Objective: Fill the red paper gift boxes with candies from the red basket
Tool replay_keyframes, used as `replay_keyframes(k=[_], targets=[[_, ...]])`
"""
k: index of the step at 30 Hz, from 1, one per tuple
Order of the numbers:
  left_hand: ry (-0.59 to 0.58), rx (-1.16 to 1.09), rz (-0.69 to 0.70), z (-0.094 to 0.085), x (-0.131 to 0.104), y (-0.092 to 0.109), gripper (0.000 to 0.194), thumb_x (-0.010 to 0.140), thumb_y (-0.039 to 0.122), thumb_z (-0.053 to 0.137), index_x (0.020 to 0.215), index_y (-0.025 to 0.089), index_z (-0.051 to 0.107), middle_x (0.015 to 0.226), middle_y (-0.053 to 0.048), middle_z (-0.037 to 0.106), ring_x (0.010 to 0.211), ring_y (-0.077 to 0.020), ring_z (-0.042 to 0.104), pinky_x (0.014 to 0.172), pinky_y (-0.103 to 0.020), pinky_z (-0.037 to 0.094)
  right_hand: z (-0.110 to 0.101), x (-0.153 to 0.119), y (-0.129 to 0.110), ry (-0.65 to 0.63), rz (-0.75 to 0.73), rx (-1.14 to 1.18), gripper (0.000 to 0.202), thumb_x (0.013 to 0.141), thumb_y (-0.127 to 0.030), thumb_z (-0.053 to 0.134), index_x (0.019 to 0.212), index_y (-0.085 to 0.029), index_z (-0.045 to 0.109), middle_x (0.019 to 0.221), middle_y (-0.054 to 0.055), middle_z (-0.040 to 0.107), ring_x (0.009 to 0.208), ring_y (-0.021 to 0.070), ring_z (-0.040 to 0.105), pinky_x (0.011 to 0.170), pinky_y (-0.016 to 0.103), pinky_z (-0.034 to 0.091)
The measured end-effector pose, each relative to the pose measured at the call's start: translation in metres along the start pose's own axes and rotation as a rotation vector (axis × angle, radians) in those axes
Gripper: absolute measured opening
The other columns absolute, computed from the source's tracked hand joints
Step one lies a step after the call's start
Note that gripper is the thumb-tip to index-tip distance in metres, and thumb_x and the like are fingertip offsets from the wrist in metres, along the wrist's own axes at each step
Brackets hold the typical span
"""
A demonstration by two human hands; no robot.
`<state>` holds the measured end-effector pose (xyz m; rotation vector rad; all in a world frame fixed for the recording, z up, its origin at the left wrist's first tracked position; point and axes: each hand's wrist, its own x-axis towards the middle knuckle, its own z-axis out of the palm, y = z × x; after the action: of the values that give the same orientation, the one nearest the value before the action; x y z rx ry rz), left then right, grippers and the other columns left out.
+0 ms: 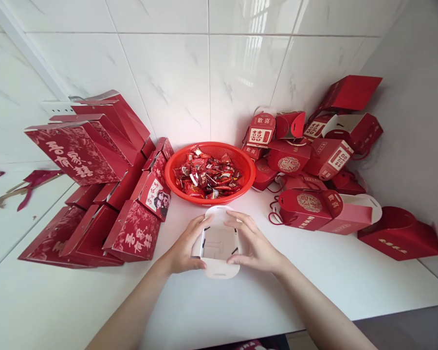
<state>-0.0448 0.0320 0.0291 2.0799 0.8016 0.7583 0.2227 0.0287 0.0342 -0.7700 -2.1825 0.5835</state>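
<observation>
Between my hands is a small gift box [219, 270], its top open and its white inside facing up. Rounded flaps with slots stand at its near and far ends. My left hand [187, 244] grips the left wall, thumb at the near corner and fingers at the far one. On the right wall my right hand [253, 243] does the same, its fingers curled over the rim. Nothing shows inside the box except its bare bottom and dark slits at the corners. Just behind it stands a red plastic basket [171, 182] of wrapped candies [208, 175].
Red paper bags [135, 233] stand stacked at the left. A pile of red gift boxes [304, 209] with cords lies at the right, one box [397, 236] near the grey side panel. Scissors and ribbon [32, 184] lie far left. A tiled wall [175, 73] rises behind.
</observation>
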Motion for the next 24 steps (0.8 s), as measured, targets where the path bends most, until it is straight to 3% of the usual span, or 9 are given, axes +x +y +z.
replay_keyframes(k=[3,7,10,13,15,18,21,24], targets=[[0.006,-0.026,-0.015,0.002,-0.001,-0.005,0.121,0.065,0.084,0.061,0.159,0.026,0.011,0.159,-0.015,0.023,0.147,-0.041,0.022,0.121,-0.056,0.021,-0.001,0.001,0.003,-0.147,-0.004,0.002,0.11,0.077,-0.082,0.054,0.158,-0.018,0.015,0.164,0.018,0.006,0.15,0.0361,0.008,0.121,0.057,0.014],[-0.01,0.037,-0.031,0.005,-0.001,-0.002,0.125,0.064,0.08,0.067,0.159,0.026,0.006,0.159,-0.016,0.021,0.148,-0.0407,0.022,0.121,-0.056,0.023,-0.005,0.001,0.006,-0.256,0.036,-0.035,0.123,0.074,-0.083,0.059,0.16,-0.018,0.0,0.164,0.017,0.002,0.151,0.0361,0.003,0.12,0.06,0.002],[-0.033,0.15,-0.06,0.006,-0.002,0.006,0.128,0.063,0.078,0.07,0.159,0.026,0.003,0.164,-0.016,0.002,0.151,-0.0435,0.01,0.121,-0.059,0.02,-0.012,0.0,0.004,-0.308,0.055,-0.047,0.124,0.072,-0.073,0.071,0.16,-0.019,0.002,0.164,0.016,0.009,0.151,0.0352,0.007,0.121,0.059,0.007],[-0.076,0.267,-0.068,0.006,-0.002,0.016,0.129,0.063,0.077,0.072,0.159,0.026,0.002,0.165,-0.014,-0.015,0.151,-0.0456,-0.003,0.121,-0.062,0.015,-0.018,0.0,-0.001,-0.306,0.087,-0.007,0.121,0.07,-0.065,0.079,0.159,-0.02,0.011,0.16,0.016,0.022,0.148,0.0327,0.02,0.12,0.05,0.026],[-0.11,0.315,-0.05,0.006,-0.002,0.021,0.129,0.064,0.073,0.074,0.159,0.025,0.0,0.166,-0.014,-0.008,0.152,-0.0438,-0.001,0.122,-0.061,0.013,-0.02,0.0,-0.005,-0.283,0.106,0.009,0.117,0.068,-0.059,0.082,0.158,-0.021,0.017,0.156,0.016,0.029,0.144,0.0317,0.029,0.116,0.046,0.034],[-0.119,0.293,-0.028,0.01,-0.001,0.02,0.128,0.066,0.065,0.079,0.158,0.027,0.001,0.164,-0.015,0.007,0.151,-0.0407,0.009,0.122,-0.059,0.018,-0.018,0.0,-0.008,-0.259,0.09,0.013,0.112,0.069,-0.051,0.084,0.157,-0.022,0.02,0.153,0.016,0.033,0.141,0.0325,0.033,0.114,0.047,0.036],[-0.037,0.164,0.012,0.017,0.0,0.009,0.119,0.066,0.058,0.081,0.157,0.027,0.011,0.159,-0.017,0.016,0.149,-0.04,0.017,0.12,-0.058,0.025,-0.007,0.0,-0.004,-0.223,0.062,0.029,0.11,0.071,-0.05,0.082,0.157,-0.023,0.019,0.15,0.017,0.036,0.138,0.0334,0.035,0.112,0.049,0.037],[0.061,-0.002,0.065,0.023,0.002,-0.004,0.112,0.068,0.058,0.079,0.155,0.025,0.017,0.155,-0.018,0.022,0.147,-0.0404,0.02,0.119,-0.059,0.024,0.007,0.002,0.004,-0.15,0.037,0.059,0.104,0.077,-0.06,0.074,0.156,-0.021,0.019,0.148,0.019,0.036,0.136,0.0339,0.036,0.111,0.051,0.038]])
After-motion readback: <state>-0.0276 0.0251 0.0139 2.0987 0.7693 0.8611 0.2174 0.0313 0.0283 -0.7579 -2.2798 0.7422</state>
